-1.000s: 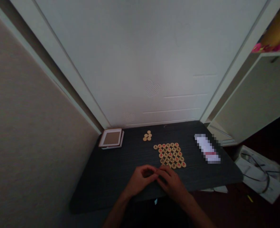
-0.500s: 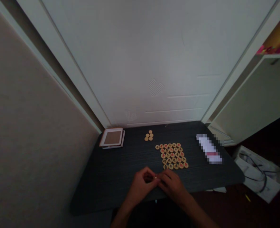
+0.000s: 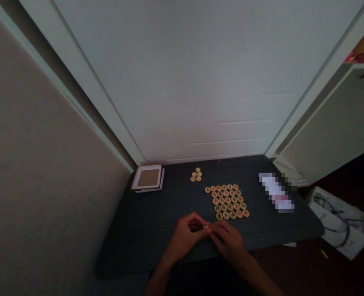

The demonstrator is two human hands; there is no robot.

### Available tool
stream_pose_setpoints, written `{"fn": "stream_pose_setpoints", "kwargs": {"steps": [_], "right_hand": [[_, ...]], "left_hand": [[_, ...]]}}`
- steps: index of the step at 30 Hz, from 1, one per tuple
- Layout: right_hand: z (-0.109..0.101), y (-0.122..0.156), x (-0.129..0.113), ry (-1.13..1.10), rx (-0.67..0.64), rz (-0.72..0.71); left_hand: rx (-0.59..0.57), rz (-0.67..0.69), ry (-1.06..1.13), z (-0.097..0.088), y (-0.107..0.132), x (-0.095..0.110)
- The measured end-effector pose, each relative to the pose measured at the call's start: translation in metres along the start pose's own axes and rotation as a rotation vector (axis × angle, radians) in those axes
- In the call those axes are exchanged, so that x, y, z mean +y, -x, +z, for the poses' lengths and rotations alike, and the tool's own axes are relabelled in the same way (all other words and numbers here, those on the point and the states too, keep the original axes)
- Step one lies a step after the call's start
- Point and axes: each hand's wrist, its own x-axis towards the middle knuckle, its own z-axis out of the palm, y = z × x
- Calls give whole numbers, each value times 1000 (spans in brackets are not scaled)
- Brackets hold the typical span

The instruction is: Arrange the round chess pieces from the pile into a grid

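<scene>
Above the near part of the dark table, my two hands meet at the fingertips. Between them shows a small pale xiangqi piece, mostly hidden by the fingers. My left hand pinches it from the left, thumb and index finger forming a ring. From the right, my right hand closes its fingers on the same piece. Just beyond the hands lie rows of round wooden xiangqi pieces with red and black characters face up. Further back, a small cluster of blank-side-up pieces lies on the table.
A framed, box-like item sits at the table's back left. Toward the right edge lies a pixelated white object. A white panel rises behind the table. On the floor at right stands a white box with dark cables.
The view has shifted slightly, so the table and pieces appear a little further right. My hands stay together on the piece, with small finger movements. The laid-out rows look the same.
</scene>
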Motion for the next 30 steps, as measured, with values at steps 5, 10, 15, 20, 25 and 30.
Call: {"fn": "stream_pose_setpoints", "kwargs": {"steps": [5, 10, 15, 20, 25, 30], "right_hand": [[-1, -4, -6, -32, 15, 12], [5, -9, -9, -53, 63, 37], [9, -10, -11, -60, 104, 51], [12, -7, -10, -44, 112, 50], [11, -6, -8, -17, 91, 14], [10, -2, -4, 14, 64, 32]], "left_hand": [[42, -15, 22, 0, -1, -2], [86, -25, 62, 0, -2, -3], [144, -43, 167, -2, -5, -8], [140, -30, 127, -4, -5, -14], [89, 2, 51, -7, -1, -12], [53, -28, 22, -5, 1, -5]]}}
